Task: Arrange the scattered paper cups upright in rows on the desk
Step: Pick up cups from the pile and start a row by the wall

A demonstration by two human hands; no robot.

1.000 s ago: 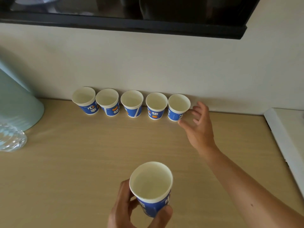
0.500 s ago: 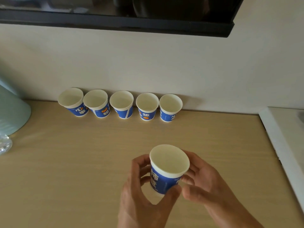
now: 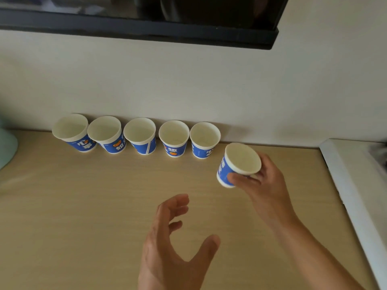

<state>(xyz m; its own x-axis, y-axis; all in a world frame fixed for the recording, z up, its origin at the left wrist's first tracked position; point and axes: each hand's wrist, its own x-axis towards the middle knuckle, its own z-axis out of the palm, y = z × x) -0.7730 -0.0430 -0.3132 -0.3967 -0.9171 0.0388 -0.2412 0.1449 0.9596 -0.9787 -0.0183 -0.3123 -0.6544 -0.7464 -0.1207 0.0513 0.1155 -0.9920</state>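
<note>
Right hand (image 3: 263, 185): arm stretched forward from 5 o'clock; grip holds the sixth cup (image 3: 223, 170), thumb on its blue side, cup tilted.
Left hand (image 3: 171, 248): palm turned inward, grip wide and empty, at 7 o'clock of that cup.
Cup position: over the counter (image 3: 83, 206), at 4 o'clock of the rightmost cup (image 3: 204, 139) in the row of five cups (image 3: 140, 135).
Change: half a second ago both hands held it at front centre; the left has let go.

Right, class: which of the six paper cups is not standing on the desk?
The cup held tilted in the right hand; the other five cups stand upright in a row.
</note>
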